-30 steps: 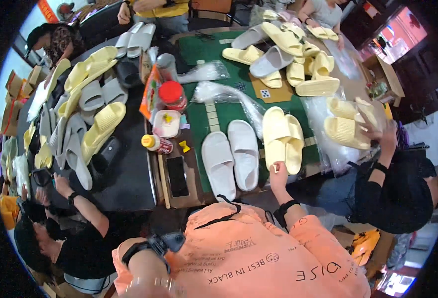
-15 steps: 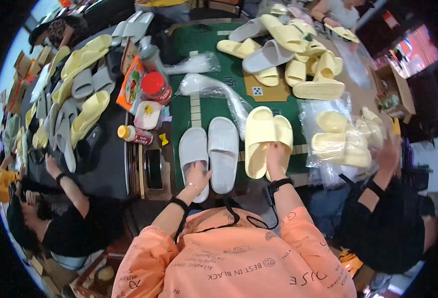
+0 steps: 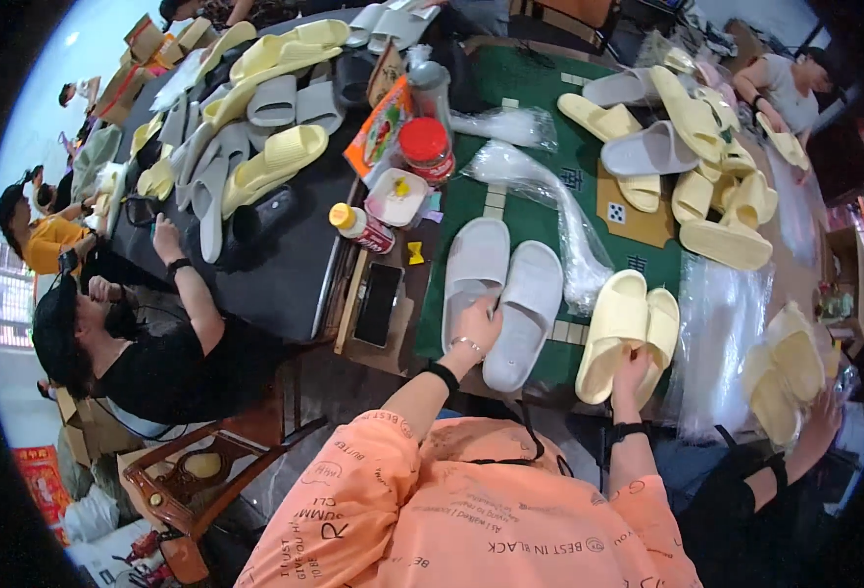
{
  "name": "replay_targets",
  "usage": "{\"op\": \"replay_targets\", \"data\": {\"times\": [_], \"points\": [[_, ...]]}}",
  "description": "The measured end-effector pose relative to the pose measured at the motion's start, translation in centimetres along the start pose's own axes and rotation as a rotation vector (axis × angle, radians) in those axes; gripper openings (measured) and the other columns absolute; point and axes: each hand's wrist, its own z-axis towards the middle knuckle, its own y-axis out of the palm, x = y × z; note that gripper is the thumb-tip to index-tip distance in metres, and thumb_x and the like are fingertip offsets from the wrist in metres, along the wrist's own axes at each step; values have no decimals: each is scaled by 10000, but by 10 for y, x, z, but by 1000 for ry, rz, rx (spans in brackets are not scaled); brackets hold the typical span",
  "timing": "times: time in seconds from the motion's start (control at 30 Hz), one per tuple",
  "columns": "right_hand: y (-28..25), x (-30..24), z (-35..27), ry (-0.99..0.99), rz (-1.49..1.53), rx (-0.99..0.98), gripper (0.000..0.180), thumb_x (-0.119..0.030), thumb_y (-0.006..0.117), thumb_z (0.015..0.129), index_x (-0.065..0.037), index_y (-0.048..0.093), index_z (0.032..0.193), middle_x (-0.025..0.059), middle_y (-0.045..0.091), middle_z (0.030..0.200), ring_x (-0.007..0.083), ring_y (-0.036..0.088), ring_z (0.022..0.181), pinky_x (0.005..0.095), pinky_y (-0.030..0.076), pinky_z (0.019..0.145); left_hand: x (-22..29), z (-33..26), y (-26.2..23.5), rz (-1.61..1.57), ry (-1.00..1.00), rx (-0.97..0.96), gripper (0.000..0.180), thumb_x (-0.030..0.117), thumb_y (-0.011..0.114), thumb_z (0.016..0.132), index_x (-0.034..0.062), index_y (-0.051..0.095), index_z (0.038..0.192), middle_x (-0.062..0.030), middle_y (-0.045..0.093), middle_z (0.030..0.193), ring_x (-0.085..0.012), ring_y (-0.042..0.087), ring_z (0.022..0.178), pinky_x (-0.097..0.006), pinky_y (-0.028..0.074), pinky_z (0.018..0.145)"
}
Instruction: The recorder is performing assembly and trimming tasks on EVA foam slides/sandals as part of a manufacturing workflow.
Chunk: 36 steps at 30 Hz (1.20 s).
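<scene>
In front of me on the green table lie two light grey slippers, side by side and slightly tilted. My left hand [image 3: 478, 326] is closed on the inner edge of the left grey slipper [image 3: 477, 257], at its heel half. The right grey slipper [image 3: 525, 323] lies against it, a little nearer to me. To the right, a pair of pale yellow slippers [image 3: 616, 306] stands with toes pointing away. My right hand [image 3: 632, 368] is closed at their adjoining inner edges, its fingertips partly hidden.
Clear plastic bags [image 3: 721, 343] are stacked at right, beside a co-worker's hand with bagged yellow slippers [image 3: 787, 372]. Loose slippers [image 3: 726, 240] pile beyond. Left are a red-lidded jar [image 3: 426, 147], a bottle [image 3: 361, 227], a phone [image 3: 380, 305] and a black table [image 3: 285, 265] with more slippers.
The view has swung left, so the table sits further right. The left grey slipper has slid forward past the right one. The co-worker's bagged yellow slippers have moved off the bag stack.
</scene>
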Motion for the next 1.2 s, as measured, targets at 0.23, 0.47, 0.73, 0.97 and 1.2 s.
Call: {"op": "replay_targets", "data": {"times": [0.23,0.47,0.73,0.97,1.2], "points": [[2,-8,-57,-69,167,153,446,21,467,725,14,373,1161,178,333,1137,324,339,1055,359,289,912,-49,35,-74,398,26,384,278,113,543,667,76,558,942,-119,543,915,-296,464,906,-400,373,768],[24,-36,-115,-188,128,185,357,8,520,671,11,440,1019,182,452,991,335,399,958,386,312,849,-158,114,-98,-111,67,354,171,65,521,676,32,600,824,-150,573,730,-314,548,691,-388,429,657],[7,-44,-153,84,134,152,277,40,464,693,-11,478,965,131,462,917,266,446,853,336,381,743,-84,82,-76,657,391,56,337,108,528,694,51,545,1026,-110,519,981,-243,455,966,-355,318,853],[10,-68,-131,-47,143,252,248,40,496,671,-20,500,913,139,481,882,302,461,847,370,375,741,-82,68,-83,691,356,5,554,128,582,656,107,411,1182,-110,344,1204,-286,296,1124,-408,234,927],[10,-136,-34,-170,-131,-128,94,-143,546,715,-55,573,733,149,561,763,313,533,774,424,405,658,-36,6,-68,389,420,116,451,80,580,618,114,470,1054,-84,423,1097,-293,335,1062,-451,253,864]]}}
